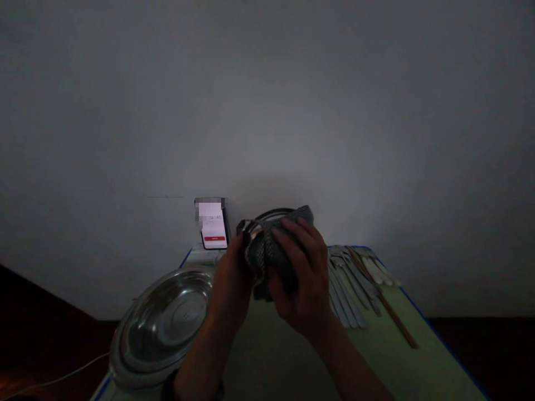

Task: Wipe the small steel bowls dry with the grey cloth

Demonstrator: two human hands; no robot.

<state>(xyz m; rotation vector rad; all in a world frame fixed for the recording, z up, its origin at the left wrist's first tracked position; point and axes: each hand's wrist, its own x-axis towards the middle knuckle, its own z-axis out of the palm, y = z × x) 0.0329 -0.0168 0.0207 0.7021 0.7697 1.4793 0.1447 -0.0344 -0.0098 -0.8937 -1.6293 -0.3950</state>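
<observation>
Above the table, both hands hold a round, shiny metal dish (272, 214) whose curved rim shows at the top; the cloth hides most of it, so I cannot tell its exact kind. My left hand (232, 278) is closed on the dish's left side, thumb up near the rim. A grey checked cloth (278, 259) covers the dish's front and right side. Fingers bent, my right hand (303, 267) presses this cloth against the dish.
Large metal basins (163, 323), one inside another, stand on the table's left. Spoons and forks (351, 278) lie at right, beside wooden chopsticks (395, 314). A lit phone (214, 225) leans at the back, near the grey wall (267, 111). The pale green table (267, 356) has blue edges.
</observation>
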